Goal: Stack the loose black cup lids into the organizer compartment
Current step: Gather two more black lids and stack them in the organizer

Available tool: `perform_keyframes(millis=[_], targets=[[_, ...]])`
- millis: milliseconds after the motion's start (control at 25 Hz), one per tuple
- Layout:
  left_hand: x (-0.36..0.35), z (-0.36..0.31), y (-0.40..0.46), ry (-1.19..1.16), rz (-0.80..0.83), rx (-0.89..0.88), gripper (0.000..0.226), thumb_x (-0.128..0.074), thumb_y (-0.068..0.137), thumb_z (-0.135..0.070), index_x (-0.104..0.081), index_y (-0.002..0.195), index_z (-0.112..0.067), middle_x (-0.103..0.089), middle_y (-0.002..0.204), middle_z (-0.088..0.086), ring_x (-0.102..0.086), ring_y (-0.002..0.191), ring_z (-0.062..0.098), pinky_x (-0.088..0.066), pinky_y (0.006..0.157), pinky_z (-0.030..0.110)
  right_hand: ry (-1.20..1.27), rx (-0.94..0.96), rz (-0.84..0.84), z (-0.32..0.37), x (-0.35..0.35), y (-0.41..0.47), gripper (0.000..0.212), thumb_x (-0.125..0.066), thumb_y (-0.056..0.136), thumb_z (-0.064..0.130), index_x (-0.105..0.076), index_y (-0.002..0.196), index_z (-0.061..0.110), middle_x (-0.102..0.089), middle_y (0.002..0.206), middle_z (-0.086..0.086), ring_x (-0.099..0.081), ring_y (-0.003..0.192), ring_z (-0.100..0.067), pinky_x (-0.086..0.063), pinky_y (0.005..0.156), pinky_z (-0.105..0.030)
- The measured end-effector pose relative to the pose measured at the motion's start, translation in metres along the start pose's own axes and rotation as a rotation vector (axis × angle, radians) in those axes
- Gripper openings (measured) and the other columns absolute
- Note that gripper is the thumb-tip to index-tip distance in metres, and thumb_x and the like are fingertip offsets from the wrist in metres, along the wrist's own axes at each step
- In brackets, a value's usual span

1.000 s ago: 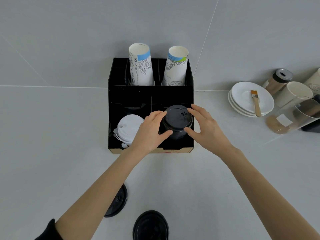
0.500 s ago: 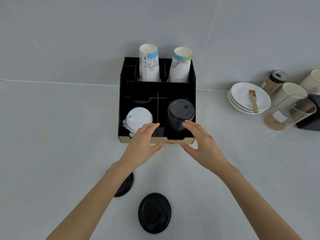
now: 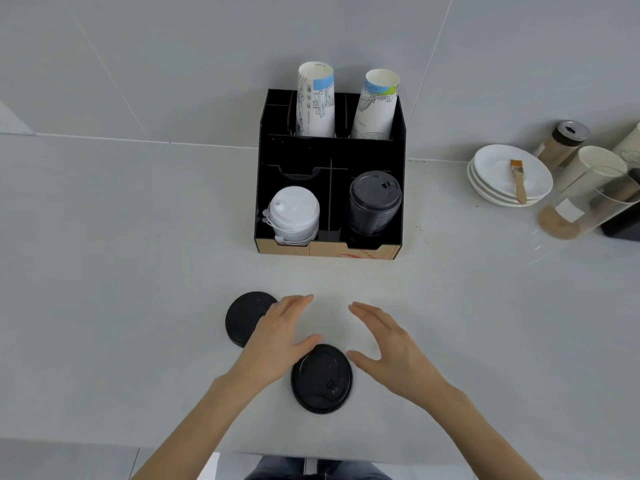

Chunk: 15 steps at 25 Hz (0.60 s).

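A black organizer (image 3: 400, 143) stands at the back of the white counter. Its front right compartment holds a stack of black lids (image 3: 374, 204); the front left one holds a stack of white lids (image 3: 294, 214). Two loose black lids lie on the counter: one (image 3: 322, 379) near the front edge, another (image 3: 244, 318) to its left, partly under my left hand. My left hand (image 3: 277, 336) and my right hand (image 3: 388, 344) hover open on either side above the near lid, holding nothing.
Two tall paper cup stacks (image 3: 316, 98) (image 3: 375, 105) rise from the organizer's rear compartments. At the right stand stacked white plates (image 3: 498, 168) with a brush (image 3: 518, 180), a shaker jar (image 3: 562, 142), paper cups and a clear container (image 3: 588, 206). The counter's front edge (image 3: 104, 441) is close.
Both hands let go of the black lid stack in the organizer and drew back toward me, coming down over the near loose lid. The view tilted down.
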<state>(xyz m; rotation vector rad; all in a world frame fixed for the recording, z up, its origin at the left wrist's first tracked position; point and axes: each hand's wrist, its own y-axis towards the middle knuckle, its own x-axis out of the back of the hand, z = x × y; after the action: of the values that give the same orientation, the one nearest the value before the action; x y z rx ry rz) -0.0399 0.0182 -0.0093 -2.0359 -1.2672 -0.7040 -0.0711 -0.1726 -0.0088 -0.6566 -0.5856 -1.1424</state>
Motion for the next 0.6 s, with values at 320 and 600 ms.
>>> perform_keyframes(millis=[320, 600], targets=[[-0.024, 0.017, -0.033, 0.048, 0.177, 0.023, 0.073, -0.055, 0.079, -0.042, -0.019, 0.139, -0.023, -0.027, 0.147, -0.001, -0.023, 0.135, 0.016, -0.02, 0.112, 0.03, 0.006, -0.054, 0.135, 0.0, -0.037, -0.026, 0.068, -0.06, 0.081, 0.031, -0.021, 0.137, 0.023, -0.022, 0.149, 0.004, -0.021, 0.136, -0.01, -0.02, 0.113, -0.025], [-0.028, 0.022, -0.04, 0.136, 0.27, 0.017, 0.085, -0.039, 0.064, -0.056, -0.017, 0.139, -0.025, -0.027, 0.146, -0.003, -0.025, 0.132, 0.018, -0.024, 0.111, 0.033, -0.006, -0.027, 0.117, -0.002, -0.046, -0.029, 0.066, -0.058, 0.083, 0.024, -0.021, 0.137, 0.022, -0.028, 0.147, 0.003, -0.023, 0.134, -0.01, -0.02, 0.109, -0.02]])
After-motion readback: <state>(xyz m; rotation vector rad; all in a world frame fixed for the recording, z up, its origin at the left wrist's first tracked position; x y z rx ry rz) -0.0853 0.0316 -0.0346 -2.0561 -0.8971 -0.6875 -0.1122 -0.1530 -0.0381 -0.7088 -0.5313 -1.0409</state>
